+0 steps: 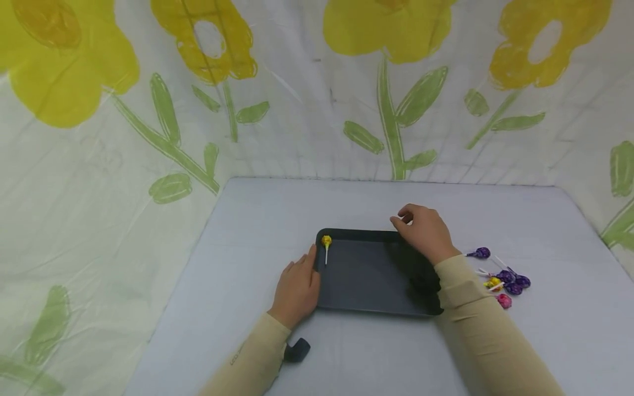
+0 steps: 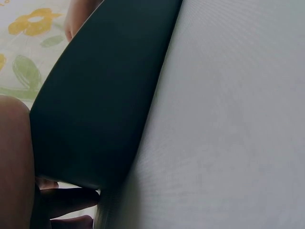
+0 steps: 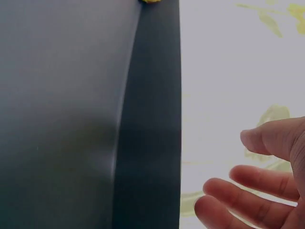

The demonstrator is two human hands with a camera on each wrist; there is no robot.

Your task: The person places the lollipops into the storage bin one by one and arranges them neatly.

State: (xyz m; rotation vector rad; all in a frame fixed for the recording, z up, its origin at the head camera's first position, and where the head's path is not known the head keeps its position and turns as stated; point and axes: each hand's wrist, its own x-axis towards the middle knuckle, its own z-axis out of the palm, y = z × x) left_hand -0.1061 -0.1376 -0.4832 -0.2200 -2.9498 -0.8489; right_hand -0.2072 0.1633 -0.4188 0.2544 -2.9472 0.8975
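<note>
The dark tray (image 1: pixel 366 275) is set on the pale table (image 1: pixel 366 357), a yellow lollipop (image 1: pixel 326 242) laid in its far left corner with the stick turned nearward. Its left rim is touched by the left hand (image 1: pixel 297 286), fingers extended and unclenched, while the right hand (image 1: pixel 426 231) is held over the far right corner, bent fingers and thumb parted with nothing between them. The tray's right side is partly hidden by the right sleeve (image 1: pixel 475 313), beyond which purple lollipops (image 1: pixel 513 288), a second yellow one (image 1: pixel 493 283) and a pink one (image 1: pixel 504 301) are scattered.
</note>
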